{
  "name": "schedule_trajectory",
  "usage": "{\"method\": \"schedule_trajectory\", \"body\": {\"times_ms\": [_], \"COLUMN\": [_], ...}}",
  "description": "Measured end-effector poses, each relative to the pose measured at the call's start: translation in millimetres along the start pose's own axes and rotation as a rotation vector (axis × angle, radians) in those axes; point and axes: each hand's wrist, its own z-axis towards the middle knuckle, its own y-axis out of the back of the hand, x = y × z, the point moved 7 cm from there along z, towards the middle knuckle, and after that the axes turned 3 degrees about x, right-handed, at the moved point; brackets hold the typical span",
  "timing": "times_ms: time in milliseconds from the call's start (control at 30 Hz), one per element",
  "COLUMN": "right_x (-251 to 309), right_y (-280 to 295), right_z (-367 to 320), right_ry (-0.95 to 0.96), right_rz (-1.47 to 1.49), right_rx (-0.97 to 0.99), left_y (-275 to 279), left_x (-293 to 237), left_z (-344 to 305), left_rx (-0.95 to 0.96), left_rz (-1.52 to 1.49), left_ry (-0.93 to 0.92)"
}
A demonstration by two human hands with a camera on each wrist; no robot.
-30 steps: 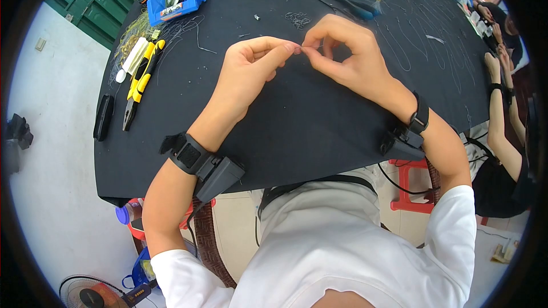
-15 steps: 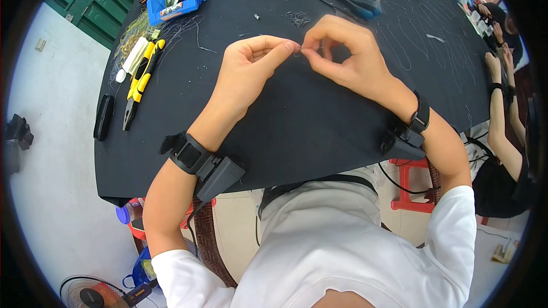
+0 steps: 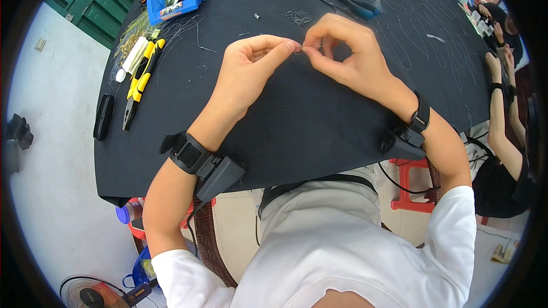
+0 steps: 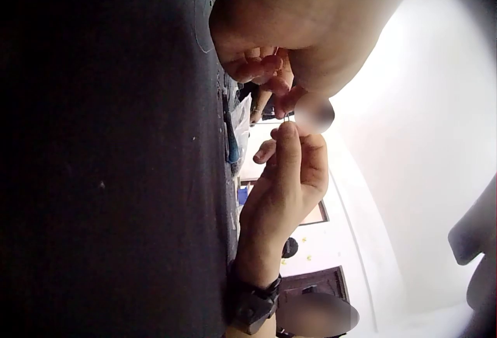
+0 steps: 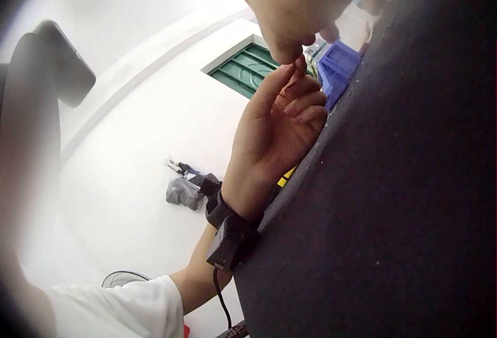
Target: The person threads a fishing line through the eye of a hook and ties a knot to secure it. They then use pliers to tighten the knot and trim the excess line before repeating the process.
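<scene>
left hand (image 3: 251, 71) grip: fingertips pinch fine wire piece (image 3: 301, 51) | right hand (image 3: 348, 57) grip: pinches same piece from 3 o'clock | piece: just above black tabletop (image 3: 297, 131), 12 o'clock of wrists | judgement: brace forearms, fingertips close, tiny moves

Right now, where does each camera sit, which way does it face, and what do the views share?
Head: above the person, looking down at the black table; both forearms, left hand, right hand and white shirt show.
Left wrist: low at the table edge, facing along the left hand's fingers to the right hand opposite.
Right wrist: mirrored, facing the left hand and its wrist strap.
Shared: all three show the hands' fingertips meeting; head view shows a thin wire pinched there.
</scene>
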Motion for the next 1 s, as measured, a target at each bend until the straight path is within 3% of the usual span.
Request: {"method": "schedule_trajectory", "body": {"times_ms": [1000], "right_x": [-4.0], "right_y": [0.4], "right_z": [-0.1], "right_ry": [-0.010], "right_rz": [-0.001], "right_rx": [-0.010], "left_y": [3.6], "left_x": [-0.8], "left_z": [-1.1], "left_rx": [-0.040], "left_rz": [-0.030], "left_ry": [0.061]}}
